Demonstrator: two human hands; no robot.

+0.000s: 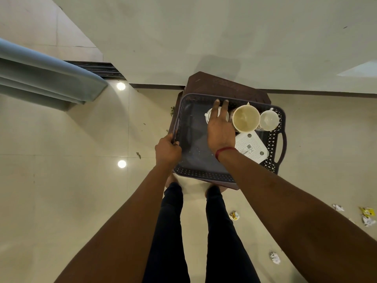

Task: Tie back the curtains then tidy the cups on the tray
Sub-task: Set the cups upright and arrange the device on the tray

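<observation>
A dark grey perforated tray (204,174) rests on a brown stool (222,84) by the wall. Along its far side stand three cups in a row: a white cup (210,115) on the left, a large cream cup (245,118) in the middle and a small white cup (268,120) on the right. My right hand (220,127) covers the left white cup, fingers curled over its rim. My left hand (167,150) grips the tray's left rim. A grey curtain (47,78) hangs at the left.
A white perforated box with a label (252,147) lies in the tray's right half, near my right wrist. My legs and feet stand just in front of the stool. Crumpled wrappers (367,216) and scraps dot the tiled floor on the right.
</observation>
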